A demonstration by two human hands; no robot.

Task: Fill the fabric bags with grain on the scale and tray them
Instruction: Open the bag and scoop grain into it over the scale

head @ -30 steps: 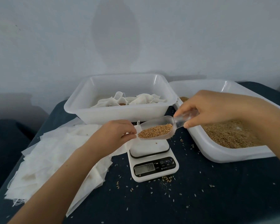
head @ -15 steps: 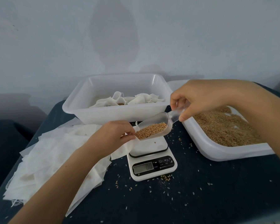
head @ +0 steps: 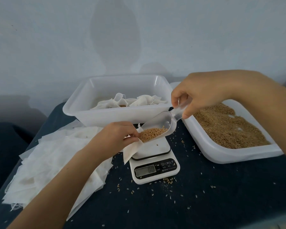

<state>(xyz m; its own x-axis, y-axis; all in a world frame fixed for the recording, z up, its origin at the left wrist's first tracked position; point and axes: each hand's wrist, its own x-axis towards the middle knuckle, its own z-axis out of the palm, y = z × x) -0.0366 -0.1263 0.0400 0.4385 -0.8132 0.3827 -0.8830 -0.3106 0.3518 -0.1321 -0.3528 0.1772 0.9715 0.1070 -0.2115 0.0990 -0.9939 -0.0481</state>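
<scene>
My left hand (head: 116, 136) pinches the mouth of a white fabric bag (head: 130, 149) that lies over the platform of the white kitchen scale (head: 155, 169). My right hand (head: 198, 93) grips the handle of a clear plastic scoop (head: 162, 124), tilted down to the left. Brown grain (head: 153, 134) has slid to the scoop's lip, right at the bag's mouth. The scale's display shows zeros.
A white tub (head: 116, 114) behind the scale holds several filled bags. A white tray of loose grain (head: 224, 129) lies to the right. A pile of flat empty bags (head: 53, 156) covers the left of the dark cloth table (head: 205, 195), with spilled kernels scattered about.
My right hand has lifted the scoop's handle higher, tipping it steeper. The grain has slid down to the lip at the bag's mouth. My left hand has stayed on the bag.
</scene>
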